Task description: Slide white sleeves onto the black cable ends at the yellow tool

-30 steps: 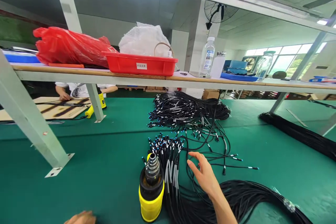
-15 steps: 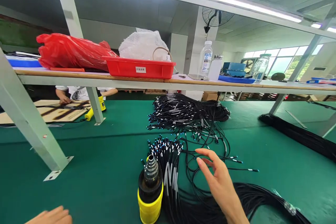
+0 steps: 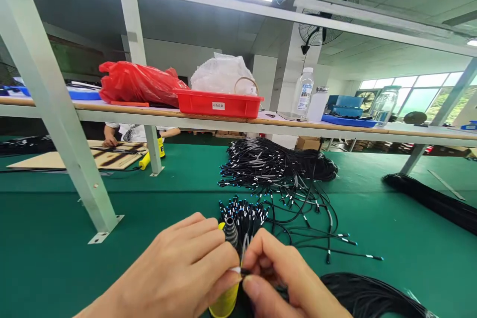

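My left hand point(image 3: 186, 266) and my right hand point(image 3: 285, 278) meet in front of a yellow tool with a stepped metal nozzle point(image 3: 231, 232), which looks like a heat gun standing nozzle up. Between the fingertips is a thin black cable point(image 3: 246, 272), pinched by my right thumb and fingers. At its end, my closed left fingers hold a small white piece point(image 3: 236, 269), mostly hidden. Just behind the tool stands a bunch of black cable ends point(image 3: 244, 213) with white bands and blue tips.
Farther back lies a big heap of black cables point(image 3: 276, 159). Cable bundles point(image 3: 365, 293) curve at front right, and another point(image 3: 428, 198) lies far right. A shelf post point(image 3: 80, 174) stands left. The shelf above bears a red bin point(image 3: 219, 104). Across the bench, a person's hand point(image 3: 110, 139) rests near a board.
My left hand has come in from the lower left to meet the right. My right hand has moved left and down, and now both pinch a cable end. The view has shifted left.
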Motion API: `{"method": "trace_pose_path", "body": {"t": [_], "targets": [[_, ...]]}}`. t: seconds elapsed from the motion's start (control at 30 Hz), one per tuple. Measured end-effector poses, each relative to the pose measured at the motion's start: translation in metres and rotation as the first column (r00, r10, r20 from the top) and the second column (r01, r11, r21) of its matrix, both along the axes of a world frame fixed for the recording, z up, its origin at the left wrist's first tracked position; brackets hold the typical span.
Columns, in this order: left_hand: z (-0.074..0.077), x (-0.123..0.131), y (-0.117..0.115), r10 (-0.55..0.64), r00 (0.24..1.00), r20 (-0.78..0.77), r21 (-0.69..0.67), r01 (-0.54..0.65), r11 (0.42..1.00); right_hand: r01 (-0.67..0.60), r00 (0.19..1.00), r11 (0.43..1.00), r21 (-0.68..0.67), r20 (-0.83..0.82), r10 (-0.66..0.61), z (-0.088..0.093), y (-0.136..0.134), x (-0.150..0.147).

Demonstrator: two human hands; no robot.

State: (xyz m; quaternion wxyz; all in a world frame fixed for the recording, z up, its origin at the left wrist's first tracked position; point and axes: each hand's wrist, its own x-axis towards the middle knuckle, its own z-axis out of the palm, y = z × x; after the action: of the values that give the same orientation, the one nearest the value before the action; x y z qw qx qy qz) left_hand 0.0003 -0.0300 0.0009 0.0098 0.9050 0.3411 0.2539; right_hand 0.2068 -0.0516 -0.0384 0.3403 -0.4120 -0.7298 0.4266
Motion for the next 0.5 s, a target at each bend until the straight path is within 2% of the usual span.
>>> {"method": "trace_pose_path", "body": {"t": [0.07,0.2,0.27,0.33,0.5], "targets": [[-0.006,-0.006,0.002,-0.027,0.999,-0.036,-0.005,0.027,1.000,0.069,0.998,0.997,0.038,-0.010,-0.068,-0.002,0.005,0.003],[-0.031,-0.028,0.007,0.070,0.997,0.025,0.067,-0.072,0.995,0.129,0.991,0.985,0.115,0.004,-0.130,-0.001,0.012,0.006],[-0.037,-0.033,0.010,0.092,0.994,0.065,0.126,-0.099,0.987,0.150,0.988,0.979,0.140,0.016,-0.153,0.004,0.013,0.006],[-0.034,-0.031,0.013,0.100,0.992,0.072,0.110,-0.107,0.988,0.169,0.984,0.972,0.161,0.034,-0.177,0.011,0.013,0.005],[-0.014,-0.018,0.013,0.162,0.983,0.088,-0.101,-0.153,0.983,0.181,0.978,0.964,0.192,0.063,-0.197,0.025,0.014,0.002]]}}
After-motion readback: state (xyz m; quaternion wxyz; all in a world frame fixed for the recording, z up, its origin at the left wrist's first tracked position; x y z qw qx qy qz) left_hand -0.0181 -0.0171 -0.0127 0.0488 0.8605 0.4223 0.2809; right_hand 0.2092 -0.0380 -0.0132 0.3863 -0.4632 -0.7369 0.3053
